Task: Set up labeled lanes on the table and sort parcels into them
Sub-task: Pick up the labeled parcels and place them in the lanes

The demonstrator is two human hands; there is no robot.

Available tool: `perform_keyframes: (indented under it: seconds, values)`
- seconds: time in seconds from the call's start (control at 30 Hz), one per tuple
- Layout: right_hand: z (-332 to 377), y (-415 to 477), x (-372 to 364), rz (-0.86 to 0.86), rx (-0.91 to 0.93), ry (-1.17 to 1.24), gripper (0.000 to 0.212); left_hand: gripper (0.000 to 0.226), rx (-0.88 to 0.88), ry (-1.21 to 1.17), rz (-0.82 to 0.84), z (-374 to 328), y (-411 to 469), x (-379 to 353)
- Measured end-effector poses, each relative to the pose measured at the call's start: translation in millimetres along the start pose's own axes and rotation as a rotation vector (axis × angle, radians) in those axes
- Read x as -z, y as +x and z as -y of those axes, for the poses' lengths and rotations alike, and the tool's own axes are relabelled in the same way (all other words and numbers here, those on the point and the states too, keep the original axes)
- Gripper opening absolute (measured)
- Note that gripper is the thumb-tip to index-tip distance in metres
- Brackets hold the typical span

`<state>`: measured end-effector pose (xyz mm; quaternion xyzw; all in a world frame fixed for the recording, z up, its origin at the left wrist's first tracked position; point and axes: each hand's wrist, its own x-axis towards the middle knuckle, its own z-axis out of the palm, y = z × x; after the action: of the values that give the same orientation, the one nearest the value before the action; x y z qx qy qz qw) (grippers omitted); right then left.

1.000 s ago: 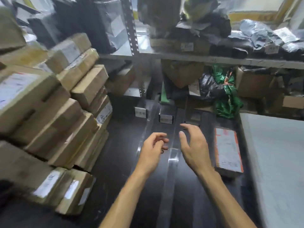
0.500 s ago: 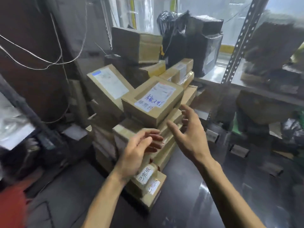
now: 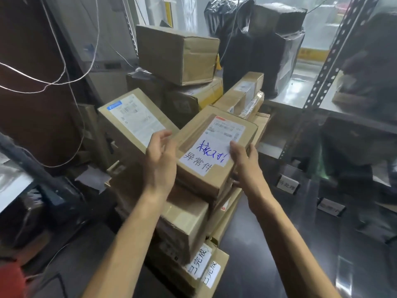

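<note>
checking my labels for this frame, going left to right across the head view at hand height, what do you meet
box with blue-cornered label → left hand → parcel with blue handwriting → right hand → lane label card → second lane label card

Parcel sorting room of a courier depot.
Taped cardboard parcels bearing printed shipping labels are stacked high at centre and left; black-wrapped bundles sit on slotted-steel shelving at far right; small written lane tags stand on the dark table at right.
</note>
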<state>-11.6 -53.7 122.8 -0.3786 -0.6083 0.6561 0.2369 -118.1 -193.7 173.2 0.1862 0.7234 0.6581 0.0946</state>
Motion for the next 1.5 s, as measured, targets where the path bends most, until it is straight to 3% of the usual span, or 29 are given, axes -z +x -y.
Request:
perform_keyframes:
  seconds: [0.03,0.1,0.2,0.27,0.37,0.47,0.6,0.87,1.03,1.27,1.43,1.5]
  values:
    - [-3,3,-2,-0.008,-0.012,-0.014,0.104,0.022,0.02,-0.016,0.008,-1,-1,-3]
    - [-8,12,-4,-0.048,-0.042,0.031,0.111,0.023,0.029,-0.051,0.025,-2,-1,-8]
    - [-3,18,-7,-0.068,-0.035,0.19,0.101,0.031,-0.011,-0.109,0.046,-4,-1,-12]
    - [8,13,-5,-0.015,0.038,0.287,0.096,0.026,-0.045,-0.162,0.054,-7,1,-13]
    - [26,-1,6,0.036,0.156,0.409,0.071,0.024,-0.09,-0.216,0.109,-16,4,-13]
    - [38,-20,25,0.046,0.21,0.553,0.066,0.032,-0.137,-0.269,0.199,-26,13,-14]
    - [33,-37,40,-0.084,0.221,0.522,0.059,0.036,-0.078,-0.223,0.368,-17,17,-33]
    - [5,-72,71,-0.273,0.18,0.54,0.04,0.029,-0.015,-0.229,0.499,-7,-8,-71]
    - [-3,-94,117,-0.341,0.177,0.585,0.057,0.03,-0.016,-0.227,0.621,-15,-34,-103]
    - [-32,-143,244,-0.477,0.1,0.605,0.053,0.028,0.064,-0.203,0.687,-22,-104,-181]
    - [-62,-172,349,-0.526,-0.011,0.56,0.096,0.02,0.084,-0.127,0.764,-30,-181,-247]
    - [-69,-185,380,-0.481,-0.082,0.566,0.09,0.02,0.16,-0.034,0.865,-29,-213,-275]
